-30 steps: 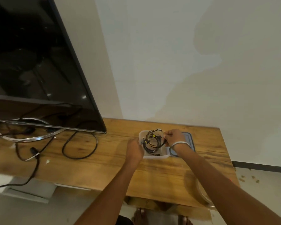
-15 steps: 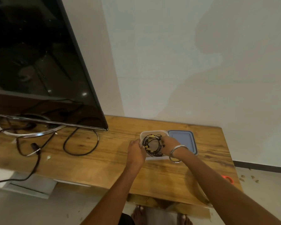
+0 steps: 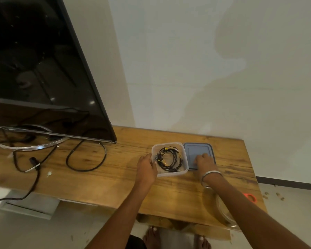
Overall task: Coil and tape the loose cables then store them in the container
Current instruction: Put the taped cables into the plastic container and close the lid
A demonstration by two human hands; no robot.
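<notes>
A coil of thin black cable with yellow tape marks [image 3: 169, 159] lies inside a clear plastic container [image 3: 184, 155] on the wooden table. My left hand [image 3: 146, 168] holds the container's left rim, thumb over the edge. Right beside the container lies its blue-grey lid [image 3: 197, 150], flat on the table. My right hand [image 3: 204, 161] rests on the lid's near part with the fingers laid over it; whether they curl under its edge is hidden.
A large black TV [image 3: 43, 69] stands at the left on a chrome stand [image 3: 25, 147], with black power cables [image 3: 86, 157] looped on the wooden table [image 3: 115, 177]. An orange-handled object [image 3: 250, 197] and a clear round object [image 3: 224, 212] sit near the table's right front edge.
My right hand let go of the coil, which now lies in the container, and moved right onto the lid. My left hand stays on the container's left rim.
</notes>
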